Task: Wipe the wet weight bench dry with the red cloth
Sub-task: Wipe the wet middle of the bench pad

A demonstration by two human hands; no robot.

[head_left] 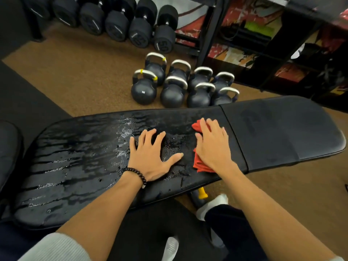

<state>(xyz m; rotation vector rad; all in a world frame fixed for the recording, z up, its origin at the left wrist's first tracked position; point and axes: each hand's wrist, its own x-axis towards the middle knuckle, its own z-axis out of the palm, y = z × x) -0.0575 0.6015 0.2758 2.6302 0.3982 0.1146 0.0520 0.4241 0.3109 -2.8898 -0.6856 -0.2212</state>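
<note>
A black padded weight bench (79, 159) lies across the view, its long left pad streaked with water. The shorter right pad (286, 129) looks matte and dry. My left hand (152, 157) rests flat on the wet pad with fingers spread, a dark bead bracelet on the wrist. My right hand (212, 146) presses flat on the folded red cloth (202, 166), close to the seam between the two pads. Red corners of the cloth show beyond the fingers and below the palm.
Several dark kettlebells (173, 91) stand on the brown floor just behind the bench. A row of black dumbbells (120, 21) sits on a rack at the back. Dark shelving (263, 53) fills the back right. My white shoe (212, 206) is under the bench's near edge.
</note>
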